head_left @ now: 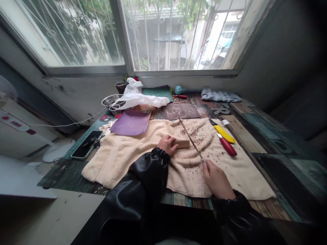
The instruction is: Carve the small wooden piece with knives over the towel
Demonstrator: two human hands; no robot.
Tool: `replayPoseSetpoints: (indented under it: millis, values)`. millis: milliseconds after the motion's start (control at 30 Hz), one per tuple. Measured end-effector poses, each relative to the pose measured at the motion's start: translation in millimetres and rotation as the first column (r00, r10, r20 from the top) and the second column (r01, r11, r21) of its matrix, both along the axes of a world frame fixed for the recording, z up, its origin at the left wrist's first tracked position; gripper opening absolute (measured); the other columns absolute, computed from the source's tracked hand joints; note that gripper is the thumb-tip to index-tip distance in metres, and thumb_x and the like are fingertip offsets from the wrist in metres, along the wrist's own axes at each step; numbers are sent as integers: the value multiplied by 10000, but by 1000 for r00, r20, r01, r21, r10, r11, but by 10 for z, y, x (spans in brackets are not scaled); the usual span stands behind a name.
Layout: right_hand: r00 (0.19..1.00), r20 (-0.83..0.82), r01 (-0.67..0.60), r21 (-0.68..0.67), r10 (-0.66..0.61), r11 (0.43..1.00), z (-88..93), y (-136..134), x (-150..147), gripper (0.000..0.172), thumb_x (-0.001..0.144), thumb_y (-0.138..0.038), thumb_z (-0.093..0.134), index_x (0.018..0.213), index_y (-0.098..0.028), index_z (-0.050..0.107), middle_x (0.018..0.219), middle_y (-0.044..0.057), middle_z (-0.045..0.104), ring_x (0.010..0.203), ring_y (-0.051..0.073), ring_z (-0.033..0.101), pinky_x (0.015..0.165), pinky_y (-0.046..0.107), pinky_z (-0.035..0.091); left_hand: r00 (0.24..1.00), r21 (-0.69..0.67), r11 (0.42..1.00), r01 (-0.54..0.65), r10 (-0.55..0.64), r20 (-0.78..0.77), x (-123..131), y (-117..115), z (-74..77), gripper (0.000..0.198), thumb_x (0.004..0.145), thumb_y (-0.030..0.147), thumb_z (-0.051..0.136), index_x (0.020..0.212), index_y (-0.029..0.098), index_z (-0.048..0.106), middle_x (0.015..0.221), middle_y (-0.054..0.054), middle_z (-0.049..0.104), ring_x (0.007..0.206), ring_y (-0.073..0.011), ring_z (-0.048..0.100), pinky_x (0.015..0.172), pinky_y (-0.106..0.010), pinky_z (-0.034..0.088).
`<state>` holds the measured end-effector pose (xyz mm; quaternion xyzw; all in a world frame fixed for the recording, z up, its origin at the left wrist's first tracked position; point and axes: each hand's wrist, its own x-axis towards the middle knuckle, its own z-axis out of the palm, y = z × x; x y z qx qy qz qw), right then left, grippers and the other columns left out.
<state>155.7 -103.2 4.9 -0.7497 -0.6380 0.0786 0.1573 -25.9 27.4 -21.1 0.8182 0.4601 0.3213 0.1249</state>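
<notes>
- Two hands in view, both in black glossy sleeves: left hand (pixel 167 143) and right hand (pixel 217 180).
- One wooden block (pixel 182 143) lies flat near the middle of the towel (pixel 122 160). The left hand is closed over its near end, fingers curled on top.
- One thin rod (pixel 190 137), long and slender, runs diagonally from the right hand up past the block's far end. The right hand is closed round its near end. Whether it is a file or a blade cannot be told.
- One cream towel is spread over the table (pixel 255 136) and strewn with brown shavings (pixel 199 134), thickest to the right of the rod.
- Two knives lie side by side at the towel's right part, clear of both hands: a yellow-handled knife (pixel 224 133) and a red-handled knife (pixel 228 146).
- Three mats: a purple mat (pixel 130 125) overlapping the towel's far left edge, a dark mat (pixel 181 111) dusted with shavings, and a green mat (pixel 157 92) under the window.
- One phone (pixel 86 144), screen dark, sits left of the towel.
- Containers: one metal bowl (pixel 110 100) at far left, its contents not discernible, and one white plastic bag (pixel 143 98) slumped beside it, its contents hidden.
</notes>
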Motion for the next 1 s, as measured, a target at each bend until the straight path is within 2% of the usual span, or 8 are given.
replayPoseSetpoints:
  millis: [233,533,733,833,1000]
  values:
    - [999,38,2,5,-2,1000,-79,-54,-195,244,825,-208,306,874,-161,540,793,71,617,653,136,535,546,230,292,1000,20,1000,6,-6,4,10,-20,42,224,680,325,562,850,182,593,837,-44,528,831,-164,488,782,-298,423]
    - [996,76,51,-22,-49,998,-17,-80,-266,215,816,-194,333,804,-165,545,717,54,604,578,113,504,515,230,247,1000,11,1000,17,-17,-1,15,1,20,206,676,321,571,841,198,584,846,-36,526,829,-162,490,778,-303,418]
    - [995,80,60,-64,-54,996,-6,-106,-339,248,830,-216,305,776,-171,543,654,51,595,530,111,482,479,241,198,991,41,998,-43,48,-128,44,-84,110,223,681,347,552,857,215,586,878,-40,540,862,-192,474,787,-349,367]
    - [997,58,64,-74,-60,995,-11,-109,-353,249,834,-223,308,784,-173,547,661,52,597,521,104,477,476,240,193,984,82,996,-31,45,-173,113,-152,146,220,709,332,523,896,228,575,900,-40,555,898,-203,458,829,-382,311]
    - [995,34,94,-143,-90,985,25,-108,-346,287,849,-269,272,809,-188,544,682,50,603,518,104,472,469,236,182,981,134,991,-26,51,-189,207,-204,130,200,786,312,428,911,234,562,896,-28,574,886,-185,463,796,-351,311]
